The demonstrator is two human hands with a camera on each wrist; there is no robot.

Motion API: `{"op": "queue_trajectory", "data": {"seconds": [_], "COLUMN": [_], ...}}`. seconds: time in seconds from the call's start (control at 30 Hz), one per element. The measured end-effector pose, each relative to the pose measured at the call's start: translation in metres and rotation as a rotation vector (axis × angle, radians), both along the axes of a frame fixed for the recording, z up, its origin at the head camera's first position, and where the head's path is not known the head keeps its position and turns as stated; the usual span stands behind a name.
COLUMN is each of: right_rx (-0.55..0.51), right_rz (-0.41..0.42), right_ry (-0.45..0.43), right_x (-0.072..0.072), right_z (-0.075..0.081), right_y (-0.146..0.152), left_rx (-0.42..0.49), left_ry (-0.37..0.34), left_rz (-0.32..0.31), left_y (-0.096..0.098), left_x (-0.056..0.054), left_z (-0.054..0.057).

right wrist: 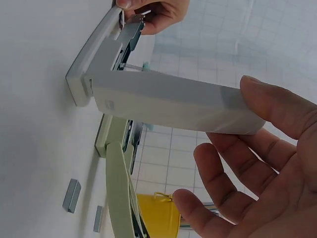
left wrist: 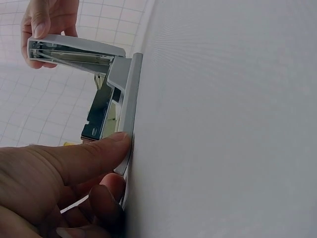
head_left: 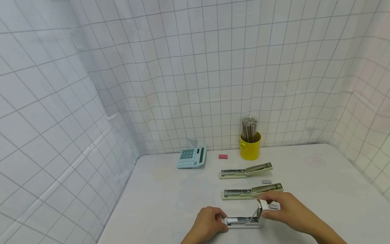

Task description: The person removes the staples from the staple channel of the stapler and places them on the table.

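A white stapler (head_left: 243, 227) lies on the table nearest the person, its top arm (right wrist: 183, 101) swung up steeply from the base. My left hand (head_left: 210, 220) grips the front end of the base between thumb and fingers, down at the tabletop. The raised end of the top arm is pinched by my right hand (head_left: 284, 210), thumb on one side and fingertips on the other. Between the hands the metal staple channel (head_left: 243, 219) is exposed, and a thin spring (right wrist: 141, 68) stretches from it to the arm.
Two pale green staplers, one nearer (head_left: 237, 194) and one farther (head_left: 233, 173), lie opened out behind. Grey staple strips lie on the right, one by the green staplers (head_left: 266, 182), another near my right hand (head_left: 274, 206). Farther back are a blue calculator (head_left: 192, 157), pink block (head_left: 223, 156) and yellow pencil bucket (head_left: 250, 150).
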State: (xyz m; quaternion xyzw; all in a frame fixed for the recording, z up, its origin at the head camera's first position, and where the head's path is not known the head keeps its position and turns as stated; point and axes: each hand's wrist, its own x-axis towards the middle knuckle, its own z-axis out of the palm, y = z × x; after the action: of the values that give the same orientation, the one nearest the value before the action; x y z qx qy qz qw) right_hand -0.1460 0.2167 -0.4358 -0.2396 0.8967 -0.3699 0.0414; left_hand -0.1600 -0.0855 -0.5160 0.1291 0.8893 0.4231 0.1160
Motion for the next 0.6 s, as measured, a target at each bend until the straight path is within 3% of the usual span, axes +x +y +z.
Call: {"op": "queue_trajectory", "data": {"seconds": [0.3,0.6], "right_rx": [0.055,0.021], "right_rz": [-0.085,-0.029], "right_ry": [-0.094,-0.052], "right_x": [0.003,0.006], "right_z": [-0.005,-0.02], "right_y": [0.032,0.053], "left_rx": [0.003,0.001], "left_ry": [-0.016,-0.018], "left_rz": [0.015,0.014], "left_y": [0.001,0.0], "left_x": [-0.001,0.0], "left_z": [0.003,-0.001]}}
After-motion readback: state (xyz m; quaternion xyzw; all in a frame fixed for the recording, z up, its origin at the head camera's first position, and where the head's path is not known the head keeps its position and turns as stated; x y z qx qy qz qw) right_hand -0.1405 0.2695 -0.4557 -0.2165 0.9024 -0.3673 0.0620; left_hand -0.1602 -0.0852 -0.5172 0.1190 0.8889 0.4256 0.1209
